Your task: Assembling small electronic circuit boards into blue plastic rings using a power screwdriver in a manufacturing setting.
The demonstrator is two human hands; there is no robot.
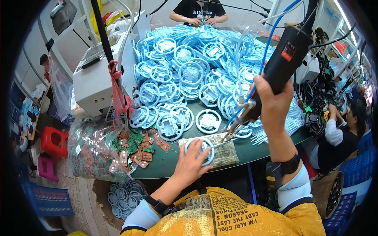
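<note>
My left hand [188, 164] presses a light blue plastic toy steering wheel [212, 152] down, its fingers over the rim and centre. The wheel lies on a tape-wrapped pad [228, 152] at the table's near edge. My right hand [276, 104] is wrapped round a black power screwdriver [286, 55], tilted with its metal nose down and to the left. The nose is close to the wheel's right side; I cannot tell whether the bit touches it. A blue air hose [264, 55] runs along the tool.
A large heap of light blue wheels [191, 72] covers the green table [157, 159]. Left are circuit boards [136, 147], a plastic bag of boards [92, 147] and a grey machine [98, 74]. Below stands a carton of blue parts [125, 196]. Co-workers sit opposite and at right.
</note>
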